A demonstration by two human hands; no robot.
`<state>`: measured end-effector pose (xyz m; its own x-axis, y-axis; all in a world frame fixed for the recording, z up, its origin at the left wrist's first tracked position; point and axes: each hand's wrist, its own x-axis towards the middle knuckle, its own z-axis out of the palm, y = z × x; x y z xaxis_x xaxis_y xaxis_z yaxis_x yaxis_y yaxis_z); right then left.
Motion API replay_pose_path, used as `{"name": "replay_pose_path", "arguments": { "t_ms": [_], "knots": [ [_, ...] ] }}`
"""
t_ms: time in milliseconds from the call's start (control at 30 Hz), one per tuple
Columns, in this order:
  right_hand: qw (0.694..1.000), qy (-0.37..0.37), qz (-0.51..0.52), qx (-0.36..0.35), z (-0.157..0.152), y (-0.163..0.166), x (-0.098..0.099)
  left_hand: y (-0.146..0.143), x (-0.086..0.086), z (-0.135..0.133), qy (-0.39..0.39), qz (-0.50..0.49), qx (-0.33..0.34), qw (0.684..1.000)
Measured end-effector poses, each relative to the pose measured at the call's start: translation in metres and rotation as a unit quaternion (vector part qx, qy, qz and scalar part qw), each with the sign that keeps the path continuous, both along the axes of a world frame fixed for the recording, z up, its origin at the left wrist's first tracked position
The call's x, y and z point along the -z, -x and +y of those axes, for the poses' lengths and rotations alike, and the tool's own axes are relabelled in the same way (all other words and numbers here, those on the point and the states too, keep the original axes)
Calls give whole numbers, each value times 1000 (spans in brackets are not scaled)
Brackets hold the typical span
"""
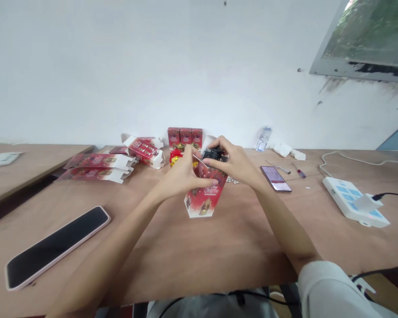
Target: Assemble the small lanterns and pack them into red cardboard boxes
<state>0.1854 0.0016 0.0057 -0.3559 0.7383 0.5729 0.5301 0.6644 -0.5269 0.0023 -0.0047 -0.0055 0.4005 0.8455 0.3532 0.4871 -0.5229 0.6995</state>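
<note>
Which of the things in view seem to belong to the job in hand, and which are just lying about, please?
Probably part of the job:
red box, held in the left hand;
black object, held in the right hand at the box's top;
flat-looking red cartons;
three red boxes by the wall.

Probably just lying about:
dark-screened phone;
lit phone;
power strip;
crumpled tissue.

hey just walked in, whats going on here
A person's left hand holds a red printed cardboard box at a slant over the brown wooden table, while the right hand grips a black object at the box's upper end. Three small red printed boxes stand by the white wall; flat red-and-white cartons lie to the left.
</note>
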Motion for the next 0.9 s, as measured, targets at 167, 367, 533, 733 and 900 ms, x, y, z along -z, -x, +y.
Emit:
{"name": "replay_pose_path", "arguments": {
  "t_ms": [167, 367, 533, 733, 900],
  "knots": [
    [995, -3, -63, -81, -5, -8, -9, 4, -4, 1, -8, -57, 29, 998],
    [985, -50, 153, -66, 2, -15, -9, 5, -10, -3, -110, -81, 74, 988],
    [984, -51, 165, -29, 12, -17, -2, 9, -10, -3, -152, 11, 98, 983],
    [987, -12, 159, -23, 7, -8, 0, 12, -10, -2, -181, 68, 105, 976],
    [988, -6, 118, -103, 4, -5, -1, 14, -10, 2, -196, 39, 107, 974]
  ]
}}
